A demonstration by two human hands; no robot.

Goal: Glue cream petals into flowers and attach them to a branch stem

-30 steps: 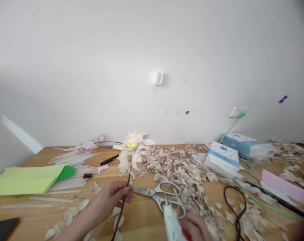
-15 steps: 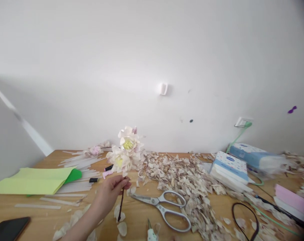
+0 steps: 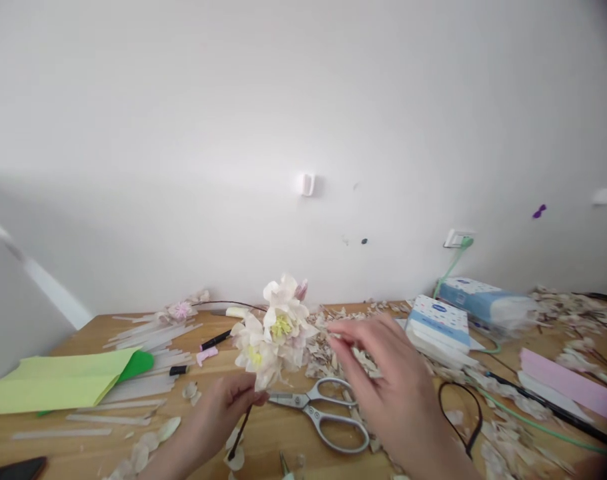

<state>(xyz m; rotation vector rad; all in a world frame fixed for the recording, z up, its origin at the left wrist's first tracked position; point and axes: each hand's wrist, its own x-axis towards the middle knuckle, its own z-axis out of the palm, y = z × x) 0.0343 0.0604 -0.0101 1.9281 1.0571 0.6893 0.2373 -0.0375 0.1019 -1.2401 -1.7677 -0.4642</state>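
Note:
My left hand [image 3: 228,407] is closed around the dark stem [image 3: 240,435] of an artificial flower spray, just below its blooms. The flower spray [image 3: 278,330] has cream-white petals, yellow centres and a pinkish bud at its top right. My right hand [image 3: 393,387] is at the right of the blooms, thumb and forefinger tips brought together in a pinch beside the outer petals. Whatever lies between those fingertips is too small to make out. Silver scissors [image 3: 328,407] lie on the table between my hands. The tip of a glue gun [image 3: 285,465] shows at the bottom edge.
Loose dried-looking petals [image 3: 356,360] spread behind my right hand. Tissue packs [image 3: 439,327] stand at the right, near a green cable [image 3: 528,423]. Yellow-green paper [image 3: 58,380], white glue sticks [image 3: 163,343], a black marker [image 3: 216,340] and a phone [image 3: 16,469] lie on the left.
My right hand has come into view from below and reached the flowers. The flower spray has shifted right and slightly down in my left hand. The view has turned slightly right.

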